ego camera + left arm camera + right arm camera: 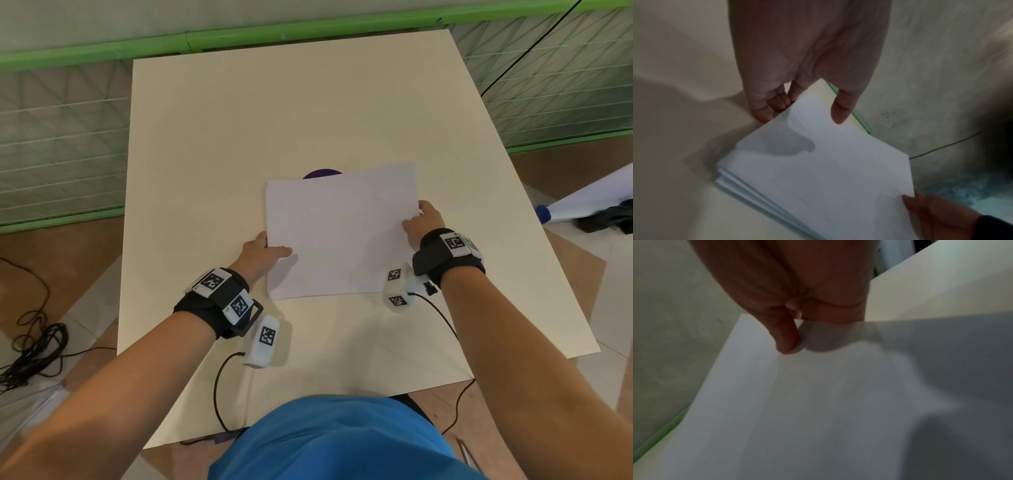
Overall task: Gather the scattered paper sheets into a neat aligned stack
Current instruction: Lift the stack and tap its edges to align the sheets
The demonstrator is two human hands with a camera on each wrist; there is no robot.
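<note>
I've got the stack (pixel 337 236) mid-table (pixel 205 144), left hand (pixel 263 251) and right hand (pixel 422 222) pinching opposite edges; near edges fan out, so I'd tap them square, grip loose

Both arms reach forward, each with a black band at the wrist. The left hand (pixel 261 253) pinches the left edge of the paper stack (pixel 342 233), thumb on top and fingers curled under. The right hand (pixel 422 223) pinches the right edge the same way.
</note>
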